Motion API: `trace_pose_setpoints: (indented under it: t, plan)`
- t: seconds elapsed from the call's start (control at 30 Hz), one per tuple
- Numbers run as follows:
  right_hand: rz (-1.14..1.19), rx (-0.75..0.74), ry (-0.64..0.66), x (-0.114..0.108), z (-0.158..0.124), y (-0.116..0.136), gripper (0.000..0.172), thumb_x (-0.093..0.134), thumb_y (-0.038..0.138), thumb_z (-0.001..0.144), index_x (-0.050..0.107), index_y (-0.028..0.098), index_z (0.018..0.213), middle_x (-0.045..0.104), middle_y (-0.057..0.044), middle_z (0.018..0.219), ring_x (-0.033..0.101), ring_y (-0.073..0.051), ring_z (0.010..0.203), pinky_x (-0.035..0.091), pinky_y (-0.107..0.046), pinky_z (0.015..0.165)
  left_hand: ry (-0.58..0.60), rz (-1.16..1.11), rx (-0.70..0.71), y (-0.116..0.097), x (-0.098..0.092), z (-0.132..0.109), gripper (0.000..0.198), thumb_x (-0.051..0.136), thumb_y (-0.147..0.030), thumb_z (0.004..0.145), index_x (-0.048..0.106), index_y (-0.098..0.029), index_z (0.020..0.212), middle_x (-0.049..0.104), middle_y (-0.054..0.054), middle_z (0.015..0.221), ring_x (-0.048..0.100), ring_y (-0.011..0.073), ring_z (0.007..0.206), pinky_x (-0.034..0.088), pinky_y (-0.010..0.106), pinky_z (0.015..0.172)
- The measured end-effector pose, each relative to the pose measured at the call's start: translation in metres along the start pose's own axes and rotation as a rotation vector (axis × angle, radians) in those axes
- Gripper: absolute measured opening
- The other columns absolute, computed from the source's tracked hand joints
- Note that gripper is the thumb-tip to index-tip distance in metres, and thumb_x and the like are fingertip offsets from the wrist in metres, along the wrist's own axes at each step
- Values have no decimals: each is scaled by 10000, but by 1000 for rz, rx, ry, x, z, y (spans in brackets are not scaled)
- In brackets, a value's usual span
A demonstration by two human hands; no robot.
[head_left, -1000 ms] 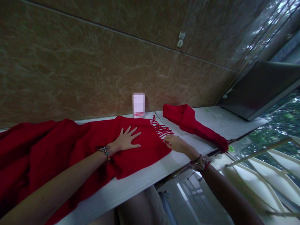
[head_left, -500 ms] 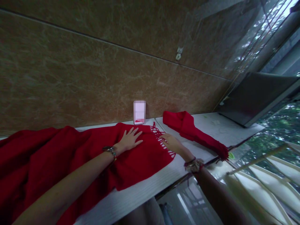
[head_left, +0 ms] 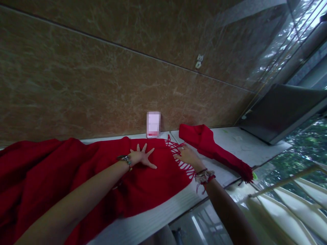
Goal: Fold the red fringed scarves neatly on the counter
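Observation:
A large red scarf [head_left: 76, 170] lies spread over the white table [head_left: 163, 211], its fringed end [head_left: 182, 158] pointing right. My left hand [head_left: 141, 157] rests flat on the scarf near that end, fingers spread wide. My right hand [head_left: 187, 154] lies palm down on the fringe, fingers stretched toward the far edge. Both wrists carry bracelets.
A second red scarf [head_left: 214, 149], folded narrow, lies on the table to the right. A small pink-white card [head_left: 153, 124] stands against the brown marble wall [head_left: 102, 75]. A dark tray-like object [head_left: 281, 112] sits far right. The table's near edge drops to a glossy floor.
Both hands slid farther across the scarf toward the wall; the left hand's fingers spread wider, and the right hand moved up along the fringe.

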State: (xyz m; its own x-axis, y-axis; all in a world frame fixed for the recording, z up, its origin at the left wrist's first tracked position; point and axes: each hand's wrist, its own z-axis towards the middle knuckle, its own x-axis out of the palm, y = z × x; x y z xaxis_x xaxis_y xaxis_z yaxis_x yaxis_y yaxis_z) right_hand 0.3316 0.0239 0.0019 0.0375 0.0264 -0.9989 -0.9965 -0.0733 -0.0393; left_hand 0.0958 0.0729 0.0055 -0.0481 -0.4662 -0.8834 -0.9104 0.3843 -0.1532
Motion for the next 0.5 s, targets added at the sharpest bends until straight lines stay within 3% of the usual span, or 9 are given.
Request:
trace_pose_setpoints:
  t: [0.1,0.23,0.3,0.37,0.43,0.5]
  plan:
    - [-32,52,2,-17,2,-3,321,449,344,847,627,89,928,630,-193,985,566,-252,967,431,-352,811,-52,-20,54,6,6,-1,1111,527,-796,446,140,-326,1375,-59,114,1450,-82,518,1231,60,766,823]
    - [36,-129,-40,-27,13,17,271,370,212,886,600,143,1012,623,-97,1059,550,-143,996,392,-224,862,-16,-20,44,7,-4,-5,1069,542,-787,448,235,-325,1362,65,127,1457,2,556,1220,122,773,801]
    - [51,-185,-40,-23,21,32,263,381,181,877,586,158,1039,611,-74,1093,532,-122,1027,374,-204,885,-72,-30,24,2,-13,-3,872,477,-745,598,335,-301,1334,202,137,1435,108,526,1235,173,727,853]
    - [46,-192,-22,-17,29,41,245,410,140,847,604,150,997,626,-78,1058,547,-137,1006,388,-212,870,-237,-19,65,-2,-17,3,678,349,-642,770,347,-265,1334,271,139,1412,179,442,1263,201,647,925]
    - [27,-164,-5,-11,35,43,240,425,105,817,617,144,955,638,-89,1017,573,-162,959,418,-230,825,-342,7,128,-4,-11,11,608,282,-572,833,281,-270,1360,220,113,1436,149,390,1291,185,616,956]
    - [2,-120,0,-9,37,37,263,404,83,808,614,135,958,640,-115,993,594,-187,911,443,-253,769,-326,20,134,-3,-1,18,625,273,-601,822,237,-303,1370,127,78,1462,67,401,1300,132,652,947]
